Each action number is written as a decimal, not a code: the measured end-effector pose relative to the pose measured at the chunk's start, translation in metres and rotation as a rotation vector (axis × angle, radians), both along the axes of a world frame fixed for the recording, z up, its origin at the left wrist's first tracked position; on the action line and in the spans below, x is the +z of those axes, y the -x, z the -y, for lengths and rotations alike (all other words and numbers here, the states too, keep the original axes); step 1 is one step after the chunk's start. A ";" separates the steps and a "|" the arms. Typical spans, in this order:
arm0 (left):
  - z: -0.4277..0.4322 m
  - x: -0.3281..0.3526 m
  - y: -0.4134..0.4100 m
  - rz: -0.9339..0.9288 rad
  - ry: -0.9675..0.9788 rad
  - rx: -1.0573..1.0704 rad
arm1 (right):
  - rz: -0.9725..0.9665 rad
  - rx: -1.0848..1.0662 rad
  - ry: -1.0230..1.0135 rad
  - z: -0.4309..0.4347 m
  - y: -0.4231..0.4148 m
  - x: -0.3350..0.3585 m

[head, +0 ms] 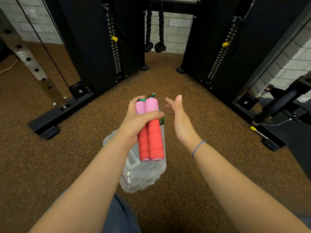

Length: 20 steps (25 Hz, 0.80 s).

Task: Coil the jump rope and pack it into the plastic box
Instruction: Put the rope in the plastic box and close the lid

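My left hand (138, 121) grips the jump rope's two handles (152, 140) side by side; they are red foam with pink tops. A bit of green patterned rope (152, 96) shows at their upper ends and beside my fingers, the rest of it hidden behind my hand. My right hand (178, 115) hovers just right of the handles, fingers straight, holding nothing. Directly below the handles on the floor lies the clear plastic box (141, 175), partly covered by my left forearm; I cannot tell whether its lid is closed.
Brown speckled rubber floor (193, 190) surrounds the box. Black cable-machine weight stacks stand at left (94, 47) and right (223, 47), with base feet reaching toward me. A black tricep rope (154, 31) hangs between them. A black roller pad (279, 105) sits far right.
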<state>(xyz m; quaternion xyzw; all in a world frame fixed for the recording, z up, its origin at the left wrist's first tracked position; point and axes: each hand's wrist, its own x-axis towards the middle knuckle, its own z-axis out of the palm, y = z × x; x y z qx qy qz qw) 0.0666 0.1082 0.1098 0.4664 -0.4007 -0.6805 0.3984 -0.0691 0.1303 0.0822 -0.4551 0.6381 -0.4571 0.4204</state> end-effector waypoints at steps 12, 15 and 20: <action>0.038 -0.021 -0.063 0.163 0.066 0.047 | -0.473 0.282 -0.395 0.013 -0.027 -0.165; 0.050 -0.027 -0.079 0.050 0.048 0.019 | -0.463 0.225 -0.395 0.031 -0.050 -0.173; 0.057 -0.033 -0.090 -0.478 -0.024 0.024 | -0.559 0.231 -0.500 0.047 -0.066 -0.179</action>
